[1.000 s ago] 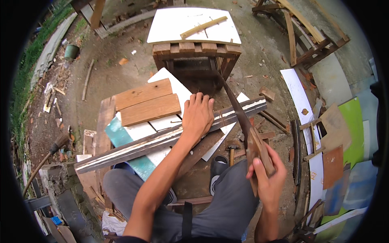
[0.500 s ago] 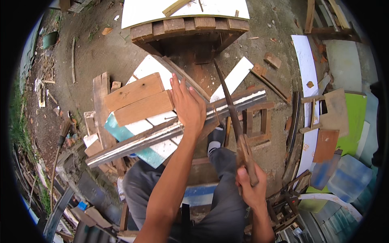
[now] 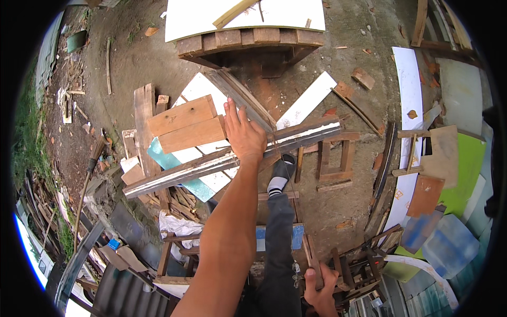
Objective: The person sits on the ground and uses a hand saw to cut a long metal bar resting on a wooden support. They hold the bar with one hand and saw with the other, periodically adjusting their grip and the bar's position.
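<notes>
A: Begin at the hands. What is the right grip [image 3: 320, 288] doing?
B: It is wrapped around the wooden handle of a saw [image 3: 312, 259], low in view. The blade looks thin, nearly edge-on; I can't tell exactly where its tip ends.
A: And the left grip [image 3: 245, 136]?
B: Laid flat on a beam [image 3: 309, 131], fingers stretched forward past its far edge, clasping nothing. That dark, white-striped length slants across the middle, its right end farther from the body, and the left forearm hides none of its two ends.
A: How many of each?
B: One saw, one beam.
A: What crowds them?
B: Two brown boards [image 3: 182, 117] lie side by side just beyond the beam, right by the left fingertips; whether they touch, I can't tell. Under those is white-and-teal panelling [image 3: 196, 189], the pieces hard to count. One foot in a dark sandal [image 3: 284, 168] shows just on the near side of the beam.
A: Farther out?
B: One brown frame [image 3: 324, 158] near the beam's right end, one short white strip [image 3: 306, 100] beyond it, one wood block [image 3: 363, 78] on the ground. Then one white-topped counter [image 3: 195, 24] ahead, one broom [image 3: 96, 150] and one green bucket [image 3: 77, 41] off left.
</notes>
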`<action>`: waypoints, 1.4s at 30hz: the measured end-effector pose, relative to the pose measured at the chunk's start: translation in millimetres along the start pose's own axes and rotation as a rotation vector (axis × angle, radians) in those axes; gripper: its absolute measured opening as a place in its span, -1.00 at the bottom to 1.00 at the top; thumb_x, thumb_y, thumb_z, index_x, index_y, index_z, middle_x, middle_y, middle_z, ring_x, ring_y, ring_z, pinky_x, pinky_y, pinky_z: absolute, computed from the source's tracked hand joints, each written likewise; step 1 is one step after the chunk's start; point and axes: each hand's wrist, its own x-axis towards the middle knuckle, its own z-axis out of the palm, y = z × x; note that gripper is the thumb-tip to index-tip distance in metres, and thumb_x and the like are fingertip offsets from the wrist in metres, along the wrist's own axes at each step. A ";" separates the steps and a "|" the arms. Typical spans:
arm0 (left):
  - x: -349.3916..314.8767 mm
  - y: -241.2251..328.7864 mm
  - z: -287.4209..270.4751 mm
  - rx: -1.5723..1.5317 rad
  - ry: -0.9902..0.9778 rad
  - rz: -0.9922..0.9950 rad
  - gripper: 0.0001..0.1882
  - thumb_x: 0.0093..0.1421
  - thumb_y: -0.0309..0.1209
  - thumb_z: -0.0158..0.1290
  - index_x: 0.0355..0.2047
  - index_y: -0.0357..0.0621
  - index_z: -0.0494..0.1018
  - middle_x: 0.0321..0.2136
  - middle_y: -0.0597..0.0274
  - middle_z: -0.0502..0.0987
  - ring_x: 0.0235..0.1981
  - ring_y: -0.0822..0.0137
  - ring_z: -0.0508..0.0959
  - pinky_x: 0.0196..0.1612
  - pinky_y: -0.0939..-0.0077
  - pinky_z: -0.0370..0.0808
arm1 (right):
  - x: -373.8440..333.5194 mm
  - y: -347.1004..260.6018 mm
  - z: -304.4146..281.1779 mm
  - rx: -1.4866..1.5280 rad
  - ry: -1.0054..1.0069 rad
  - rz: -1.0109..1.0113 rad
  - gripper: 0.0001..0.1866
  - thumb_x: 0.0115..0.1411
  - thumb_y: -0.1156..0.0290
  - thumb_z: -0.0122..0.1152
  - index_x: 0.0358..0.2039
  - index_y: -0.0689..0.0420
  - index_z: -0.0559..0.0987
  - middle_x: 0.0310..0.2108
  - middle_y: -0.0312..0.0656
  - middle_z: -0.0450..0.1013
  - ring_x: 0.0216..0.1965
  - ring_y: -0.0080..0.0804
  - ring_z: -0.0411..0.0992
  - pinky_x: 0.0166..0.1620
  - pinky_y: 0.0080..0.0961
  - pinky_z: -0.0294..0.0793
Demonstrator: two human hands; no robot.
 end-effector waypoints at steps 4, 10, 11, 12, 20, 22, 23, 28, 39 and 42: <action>1.2 -0.2 0.1 0.009 -0.015 -0.008 -0.54 0.12 -0.52 -0.08 0.07 -0.24 0.33 0.38 -0.05 0.09 0.44 0.04 0.04 0.44 0.11 0.02 | -3.4 2.7 -1.6 -0.004 -0.452 0.222 -0.37 0.31 0.26 0.16 0.31 0.20 0.22 0.18 0.09 0.42 0.10 0.02 0.49 0.19 -0.53 0.38; 1.3 -0.7 0.2 0.003 -0.015 -0.007 -0.55 0.12 -0.52 -0.11 0.07 -0.21 0.35 0.36 -0.06 0.13 0.42 -0.01 0.06 0.38 0.07 0.09 | 7.7 11.5 20.0 0.024 -0.110 0.024 -0.72 0.21 0.27 0.19 -0.45 0.27 0.52 -0.78 -0.13 0.33 -0.75 -0.12 0.42 -0.61 -0.33 0.36; 2.0 -0.3 0.3 -0.007 -0.001 0.007 -0.55 0.12 -0.52 -0.11 0.07 -0.22 0.34 0.37 -0.06 0.13 0.42 -0.01 0.06 0.38 0.07 0.09 | 10.1 8.1 20.8 -0.008 -0.139 0.131 -0.72 0.21 0.27 0.18 -0.44 0.28 0.52 -0.78 -0.12 0.34 -0.75 -0.10 0.42 -0.61 -0.34 0.36; 1.3 -0.2 -0.4 -0.009 -0.006 0.002 -0.54 0.12 -0.52 -0.11 0.07 -0.22 0.34 0.37 -0.06 0.13 0.42 -0.01 0.06 0.38 0.07 0.08 | 9.1 0.7 20.8 -0.016 -0.112 0.105 -0.70 0.24 0.28 0.14 -0.41 0.31 0.54 -0.79 -0.09 0.32 -0.76 -0.14 0.43 -0.61 -0.33 0.37; 1.6 1.6 -1.2 -0.034 -0.025 -0.024 -0.54 0.12 -0.53 -0.12 0.08 -0.19 0.34 0.38 -0.03 0.10 0.43 0.02 0.05 0.40 0.09 0.07 | 104.1 -20.7 62.4 0.151 -0.029 -0.086 -0.66 0.32 0.24 0.10 -0.46 0.27 0.53 -0.73 -0.19 0.30 -0.65 -0.48 0.35 -0.53 -0.45 0.30; 1.0 1.0 -1.8 -0.019 -0.032 -0.031 -0.54 0.12 -0.53 -0.12 0.08 -0.19 0.34 0.38 -0.02 0.10 0.43 0.02 0.04 0.40 0.10 0.07 | 128.4 -9.3 75.6 0.136 -0.046 -0.005 -0.66 0.33 0.25 0.10 -0.49 0.24 0.49 -0.73 -0.28 0.25 -0.64 -0.61 0.23 -0.54 -0.49 0.21; 1.4 0.4 -2.1 -0.027 -0.029 -0.017 -0.54 0.12 -0.53 -0.12 0.08 -0.18 0.34 0.38 -0.01 0.10 0.43 0.02 0.04 0.40 0.09 0.06 | 137.0 -4.7 80.5 0.117 -0.027 -0.016 -0.67 0.33 0.26 0.11 -0.48 0.24 0.49 -0.73 -0.28 0.24 -0.64 -0.61 0.22 -0.54 -0.49 0.20; -7.7 0.5 -3.9 -0.007 -0.137 -0.048 -0.54 0.12 -0.49 -0.11 0.07 -0.16 0.37 0.39 0.03 0.11 0.44 0.04 0.03 0.40 0.06 0.04 | 121.9 -4.1 84.7 -0.016 -0.018 -0.020 -0.76 0.26 0.35 0.15 -0.37 0.30 0.54 -0.70 0.02 0.37 -0.66 -0.06 0.47 -0.50 -0.30 0.38; -10.2 6.4 4.5 0.049 -0.108 -0.019 -0.56 0.15 -0.39 -0.10 0.07 -0.15 0.37 0.41 0.04 0.08 0.45 0.05 0.00 0.39 0.06 0.02 | 112.4 96.1 114.0 0.215 0.063 -0.203 -0.62 0.32 0.16 0.12 -0.42 0.27 0.50 -0.71 -0.19 0.28 -0.69 -0.38 0.32 -0.55 -0.42 0.25; -8.5 6.9 2.7 0.069 -0.150 -0.039 -0.55 0.16 -0.37 -0.10 0.08 -0.16 0.38 0.42 0.03 0.05 0.46 0.06 -0.04 0.42 0.08 -0.04 | 36.4 61.9 65.2 0.246 0.012 0.085 -0.60 0.32 0.15 0.11 -0.40 0.30 0.51 -0.70 -0.18 0.29 -0.68 -0.40 0.32 -0.54 -0.42 0.27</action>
